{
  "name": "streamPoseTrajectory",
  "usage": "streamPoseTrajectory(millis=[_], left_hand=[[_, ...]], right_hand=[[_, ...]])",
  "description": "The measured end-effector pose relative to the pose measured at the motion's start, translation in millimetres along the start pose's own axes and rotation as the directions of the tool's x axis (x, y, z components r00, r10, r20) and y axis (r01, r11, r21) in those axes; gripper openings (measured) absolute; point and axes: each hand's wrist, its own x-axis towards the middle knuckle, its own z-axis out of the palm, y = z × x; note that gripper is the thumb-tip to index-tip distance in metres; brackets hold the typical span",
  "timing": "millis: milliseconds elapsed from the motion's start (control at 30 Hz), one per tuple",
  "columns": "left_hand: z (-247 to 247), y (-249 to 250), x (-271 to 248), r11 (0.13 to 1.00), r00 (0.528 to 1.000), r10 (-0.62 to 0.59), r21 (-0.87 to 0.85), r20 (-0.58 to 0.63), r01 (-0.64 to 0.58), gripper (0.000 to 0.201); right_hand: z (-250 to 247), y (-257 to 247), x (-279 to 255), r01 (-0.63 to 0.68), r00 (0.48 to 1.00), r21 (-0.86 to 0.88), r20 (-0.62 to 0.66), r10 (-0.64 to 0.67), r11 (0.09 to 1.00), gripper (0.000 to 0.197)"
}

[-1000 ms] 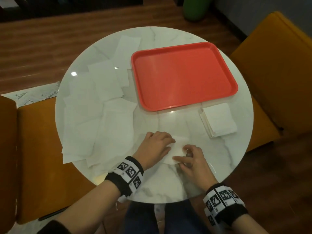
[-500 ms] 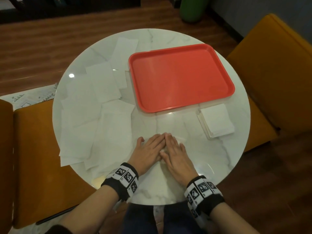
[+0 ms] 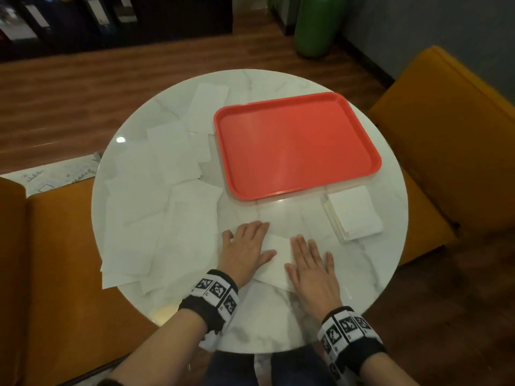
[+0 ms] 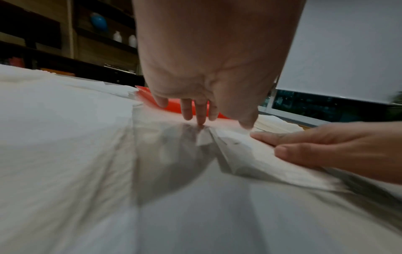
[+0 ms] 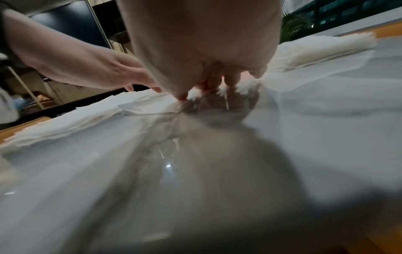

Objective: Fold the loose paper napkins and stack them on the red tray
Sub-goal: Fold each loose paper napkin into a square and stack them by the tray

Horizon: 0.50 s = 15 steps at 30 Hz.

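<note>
Between flat left hand (image 3: 245,247) and right hand (image 3: 312,270), napkin (image 3: 277,257) pinned.

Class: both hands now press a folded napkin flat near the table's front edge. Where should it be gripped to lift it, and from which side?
Probably the near right corner of the folded napkin, approached from the table's front edge. It lies flat under the open left hand and right hand, so only its edge offers a pinch; thumb beneath, fingers on top.

A café-like lounge: round marble table (image 3: 362,274), mustard armchairs (image 3: 459,140), wooden floor (image 3: 69,107)
</note>
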Motion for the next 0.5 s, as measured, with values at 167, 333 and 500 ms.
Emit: streamPoseTrajectory(millis=[167,333,500], left_hand=[[-11.9,16.4,20.6,0.978,0.991,-0.088,-0.178,0.096,0.104,0.044],[-17.6,29.2,27.0,0.910,0.970,-0.112,-0.369,0.216,0.187,0.030],[-40.4,49.7,30.2,0.576,0.983,-0.024,-0.801,0.181,0.162,0.032]], right_hand=[[-15.2,9.5,1.3,0.037,0.996,0.149,-0.085,-0.025,0.988,0.055],[-36.7,32.8,2.5,0.057,0.980,0.561,-0.190,0.062,0.826,0.058],[-56.2,64.1,0.2,-0.116,0.987,0.873,0.049,0.151,0.473,0.049]])
